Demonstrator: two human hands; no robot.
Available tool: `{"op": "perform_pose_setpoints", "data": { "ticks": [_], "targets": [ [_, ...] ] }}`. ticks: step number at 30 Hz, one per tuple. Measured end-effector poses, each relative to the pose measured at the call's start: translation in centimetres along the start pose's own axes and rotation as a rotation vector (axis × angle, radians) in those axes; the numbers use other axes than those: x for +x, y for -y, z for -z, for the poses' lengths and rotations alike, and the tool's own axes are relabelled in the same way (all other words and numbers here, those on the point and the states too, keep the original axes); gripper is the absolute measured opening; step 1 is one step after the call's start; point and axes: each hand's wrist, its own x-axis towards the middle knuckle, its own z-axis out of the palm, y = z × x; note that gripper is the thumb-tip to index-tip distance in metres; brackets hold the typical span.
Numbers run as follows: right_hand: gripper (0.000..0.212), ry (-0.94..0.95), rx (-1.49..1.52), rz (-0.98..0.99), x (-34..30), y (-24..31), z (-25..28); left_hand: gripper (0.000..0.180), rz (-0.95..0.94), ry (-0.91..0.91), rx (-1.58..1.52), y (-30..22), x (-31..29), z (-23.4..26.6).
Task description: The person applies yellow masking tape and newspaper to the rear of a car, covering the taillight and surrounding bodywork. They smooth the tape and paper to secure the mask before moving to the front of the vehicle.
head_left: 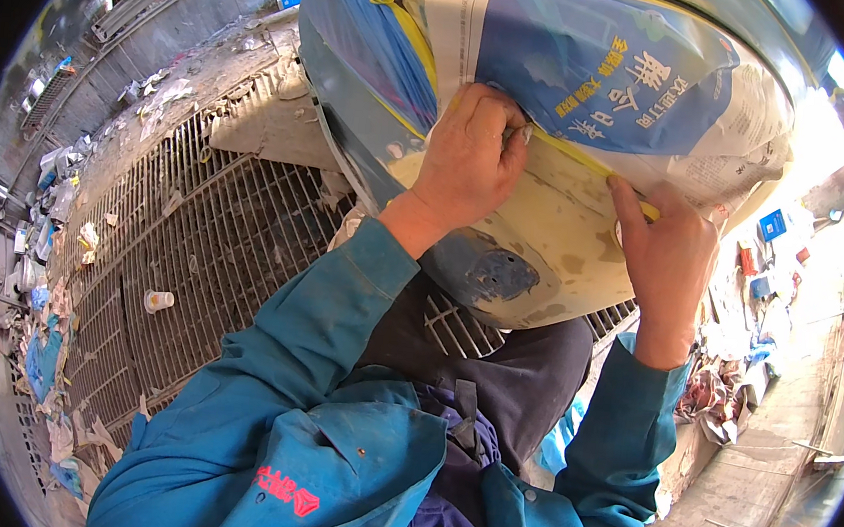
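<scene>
A sheet of newspaper [600, 68], printed blue and white, covers the upper part of a curved vehicle body panel [563, 261]. The bare panel below is pale yellow with sanded patches and a dark, rounded spot. Yellow masking tape [574, 152] runs along the paper's lower edge between my hands. My left hand [471, 157] is closed, thumb against curled fingers, at the tape's left end. At the other end my right hand [670, 240] is closed too, its thumb on the tape line and a yellow bit showing under its fingers. The fingertips are partly hidden.
Blue plastic film [367, 33] edged with yellow tape covers the panel's left side. Slatted metal grating [204, 234] forms the floor, with a white paper cup [159, 301] on it. Litter lies along the left wall, and boxes and scraps [767, 284] lie at the right.
</scene>
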Motion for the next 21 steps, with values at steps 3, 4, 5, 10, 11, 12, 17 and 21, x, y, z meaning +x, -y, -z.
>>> {"op": "perform_pose_setpoints", "data": {
  "ticks": [3, 4, 5, 10, 11, 12, 17, 21],
  "targets": [
    [0.048, -0.012, 0.011, -0.020, 0.0, 0.0, -0.2, 0.025, -0.018, -0.011, 0.041, -0.1, 0.0, -0.2],
    [0.048, -0.021, 0.021, -0.009, 0.0, 0.0, -0.2, 0.025, -0.020, -0.019, 0.049, -0.1, 0.0, -0.3],
    [0.048, -0.026, 0.013, -0.004, 0.0, -0.1, -0.3, 0.025, -0.023, -0.028, 0.057, -0.1, 0.0, -0.5],
    [0.048, -0.062, -0.001, 0.017, 0.0, -0.3, -0.7, 0.023, -0.035, -0.071, 0.145, -0.1, -0.1, -0.9],
    [0.048, -0.070, -0.004, 0.019, -0.1, -0.3, -0.7, 0.023, -0.010, -0.076, 0.154, 0.1, 0.0, -0.7],
    [0.048, -0.079, -0.008, 0.019, -0.1, -0.3, -0.8, 0.023, 0.005, -0.085, 0.161, 0.2, 0.1, -0.5],
    [0.048, -0.056, 0.007, 0.000, -0.1, -0.2, -0.8, 0.021, 0.065, -0.043, 0.060, -0.1, 0.8, 1.0],
    [0.049, -0.042, -0.007, -0.013, 0.0, -0.1, -0.9, 0.021, -0.201, -0.008, -0.033, -3.3, 0.4, 0.6]
  ]
}}
